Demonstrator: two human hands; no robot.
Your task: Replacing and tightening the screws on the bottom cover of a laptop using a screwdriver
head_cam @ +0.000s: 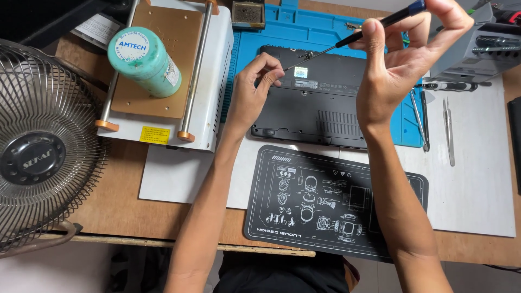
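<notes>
A black laptop (320,103) lies upside down on a blue work mat (271,27). My right hand (404,57) holds a thin screwdriver (358,35) with a black and blue handle, raised above the laptop, its tip slanting down to the left near the laptop's far edge. My left hand (255,87) hovers over the laptop's left end, thumb and fingers pinched together right at the screwdriver's tip. Whether something tiny sits between those fingers is too small to tell.
A dark printed mat (336,201) lies in front of the laptop on a white sheet (477,179). A white heating plate (168,70) carries a teal can (144,59). A wire fan (38,146) stands left. Tweezers (448,130) and other tools lie right.
</notes>
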